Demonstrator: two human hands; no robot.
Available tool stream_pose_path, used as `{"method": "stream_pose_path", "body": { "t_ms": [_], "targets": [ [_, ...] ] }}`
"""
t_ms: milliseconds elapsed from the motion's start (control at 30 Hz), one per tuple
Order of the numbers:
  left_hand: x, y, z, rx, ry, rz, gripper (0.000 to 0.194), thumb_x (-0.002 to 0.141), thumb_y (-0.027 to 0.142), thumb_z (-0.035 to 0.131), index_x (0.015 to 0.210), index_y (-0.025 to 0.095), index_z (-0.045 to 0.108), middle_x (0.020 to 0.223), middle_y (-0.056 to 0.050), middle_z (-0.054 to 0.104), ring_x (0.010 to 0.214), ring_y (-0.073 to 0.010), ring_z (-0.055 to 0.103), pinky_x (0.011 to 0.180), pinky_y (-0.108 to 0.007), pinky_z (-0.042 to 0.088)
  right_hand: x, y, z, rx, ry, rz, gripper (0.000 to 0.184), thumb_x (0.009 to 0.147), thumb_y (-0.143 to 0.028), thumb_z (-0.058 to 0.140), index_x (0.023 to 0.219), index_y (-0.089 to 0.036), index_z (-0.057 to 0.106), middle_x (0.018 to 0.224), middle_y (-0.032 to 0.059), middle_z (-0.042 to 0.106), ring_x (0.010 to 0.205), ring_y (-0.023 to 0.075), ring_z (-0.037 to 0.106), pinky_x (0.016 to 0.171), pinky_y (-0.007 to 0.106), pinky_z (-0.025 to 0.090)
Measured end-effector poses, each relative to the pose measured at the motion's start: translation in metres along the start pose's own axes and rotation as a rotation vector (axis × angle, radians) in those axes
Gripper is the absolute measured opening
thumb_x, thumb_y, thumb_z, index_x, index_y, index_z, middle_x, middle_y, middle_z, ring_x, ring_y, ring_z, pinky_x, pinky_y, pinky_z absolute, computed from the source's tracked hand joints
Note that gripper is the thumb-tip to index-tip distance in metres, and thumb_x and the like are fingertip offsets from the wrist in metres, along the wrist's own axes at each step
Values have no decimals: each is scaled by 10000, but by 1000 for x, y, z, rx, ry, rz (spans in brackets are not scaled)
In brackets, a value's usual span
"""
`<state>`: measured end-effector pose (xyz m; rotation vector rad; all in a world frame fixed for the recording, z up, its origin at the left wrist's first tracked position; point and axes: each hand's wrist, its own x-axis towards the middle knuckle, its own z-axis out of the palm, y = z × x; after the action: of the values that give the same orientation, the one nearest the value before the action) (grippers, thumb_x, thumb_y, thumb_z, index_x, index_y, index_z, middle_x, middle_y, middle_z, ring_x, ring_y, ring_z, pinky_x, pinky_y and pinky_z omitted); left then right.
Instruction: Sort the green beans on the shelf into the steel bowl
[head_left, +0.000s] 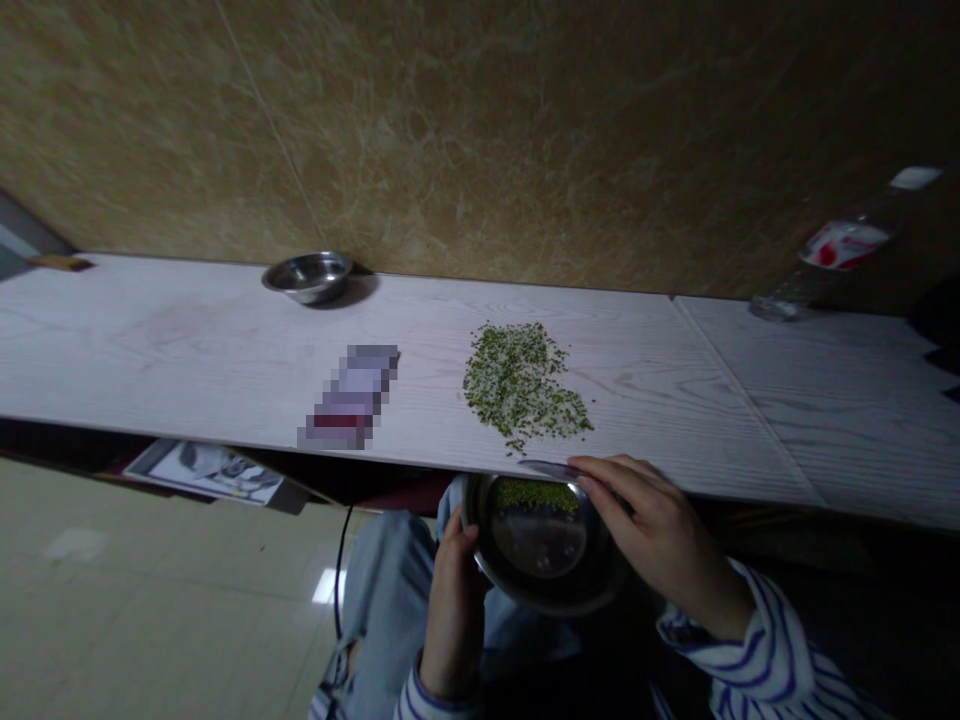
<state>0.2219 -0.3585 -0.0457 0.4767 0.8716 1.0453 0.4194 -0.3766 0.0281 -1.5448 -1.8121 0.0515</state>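
Note:
My left hand (457, 590) grips the left rim of a metal bowl (600, 590), thumb on the edge. The bowl sits below the table's front edge, over my lap, with small green beans (536, 495) gathered on its far side. More green beans (517, 385) lie spread on the tabletop just beyond it. My right hand (637, 510) is closed on a thin flat piece (551, 468) at the table edge, above the bowl's far rim. What kind of piece it is, I cannot make out.
A smaller metal bowl (309, 280) stands near the wall on the white wood-grain table (187, 350). A blurred-out rectangular object (352, 395) lies left of the beans. At the right, a clear plastic bottle (840, 245) stands by the wall. An open drawer (217, 470) shows below the table.

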Motion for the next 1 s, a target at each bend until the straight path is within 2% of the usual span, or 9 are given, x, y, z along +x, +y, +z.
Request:
{"method": "stream_pose_path", "body": {
  "t_ms": [167,333,467,700,1000],
  "targets": [
    [1,1,1,-31,-7,-8,399,880,353,575,1246,235,680,1294,-80,684,1314,-318,519,1108,-459,378,3,4,2,-27,12,24,217,957,-146,558,1119,-214,686,977,50,756,909,190,707,822,321,564],
    [1,0,0,-18,-1,-8,428,880,370,569,1281,251,661,1345,-87,650,1303,-331,529,1075,-477,413,9,4,10,-51,10,-1,218,963,-151,551,1124,-198,691,972,60,760,895,195,710,815,328,566],
    [1,2,2,-25,-25,-5,431,872,360,580,1271,224,670,1294,-105,676,1249,-342,573,1056,-497,433,15,6,12,-70,34,-17,213,958,-148,556,1114,-164,701,987,84,767,899,207,719,811,334,577],
    [2,-1,-2,15,-9,-2,533,889,382,570,1409,265,570,1352,-86,645,1269,-334,551,1065,-483,429,17,3,14,-31,17,-38,215,957,-152,555,1106,-179,708,975,70,770,898,194,720,832,315,575],
    [3,-2,-5,14,18,-13,520,876,397,576,1376,255,592,1382,-83,620,1305,-334,514,1081,-470,416,21,10,15,-91,21,26,240,963,-177,530,1124,-178,707,1007,83,776,914,218,729,837,335,577]
  ]
}}
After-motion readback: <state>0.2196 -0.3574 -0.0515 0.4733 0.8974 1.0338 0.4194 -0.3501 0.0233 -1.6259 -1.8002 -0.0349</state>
